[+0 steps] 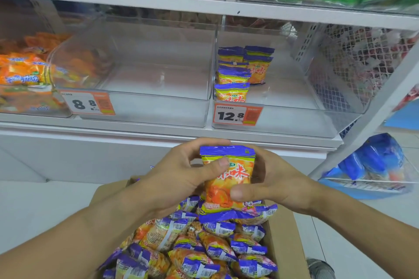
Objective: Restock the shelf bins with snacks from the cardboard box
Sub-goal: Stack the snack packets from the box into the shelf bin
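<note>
Snack packs (199,247) fill box (285,244); rt bin (283,120) few.

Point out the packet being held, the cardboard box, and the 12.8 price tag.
packet (229,179): head view, front face.
cardboard box (284,242): head view, right wall.
12.8 price tag (237,115): head view, printed middle.

Two hands, the left hand (172,176) and right hand (274,179), show at centre frame with one snack packet (229,179). Two price tags (88,103) mark the middle shelf, and one cardboard box (285,244) sits at the bottom, its packets too heaped to count.
</note>
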Demonstrator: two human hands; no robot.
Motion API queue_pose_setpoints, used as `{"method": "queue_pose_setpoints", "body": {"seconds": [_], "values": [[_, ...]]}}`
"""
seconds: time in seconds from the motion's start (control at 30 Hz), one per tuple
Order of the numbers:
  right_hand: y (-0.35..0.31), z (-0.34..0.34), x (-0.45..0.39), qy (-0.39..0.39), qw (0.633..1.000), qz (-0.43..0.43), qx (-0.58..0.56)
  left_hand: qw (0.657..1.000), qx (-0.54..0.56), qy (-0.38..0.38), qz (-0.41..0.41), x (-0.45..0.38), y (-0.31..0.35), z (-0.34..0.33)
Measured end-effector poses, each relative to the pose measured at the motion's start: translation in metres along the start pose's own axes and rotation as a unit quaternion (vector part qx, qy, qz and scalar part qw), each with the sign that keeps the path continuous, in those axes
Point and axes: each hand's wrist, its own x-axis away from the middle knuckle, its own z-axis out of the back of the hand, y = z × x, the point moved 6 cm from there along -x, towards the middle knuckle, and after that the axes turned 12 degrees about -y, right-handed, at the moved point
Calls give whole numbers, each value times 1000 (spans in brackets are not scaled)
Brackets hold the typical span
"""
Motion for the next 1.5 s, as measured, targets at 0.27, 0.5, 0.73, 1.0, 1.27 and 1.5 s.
{"method": "queue_pose_setpoints", "body": {"seconds": [0.27,0.5,0.73,1.0,1.27,1.5], "values": [[-11,33,11,122,992,42,11,972,-188,106,-91,-17,29,-6],[-50,100,21,269,947,171,-46,875,-362,211,-244,-38,78,-8],[-84,202,13,421,888,145,114,815,-537,192,-103,-83,73,20],[-50,273,-74,348,924,-12,156,788,-543,267,-111,-100,68,28],[-27,278,-97,312,931,-72,175,798,-519,276,-133,-101,67,39],[-28,281,-86,395,903,-74,153,795,-521,281,-131,-106,65,38]]}}
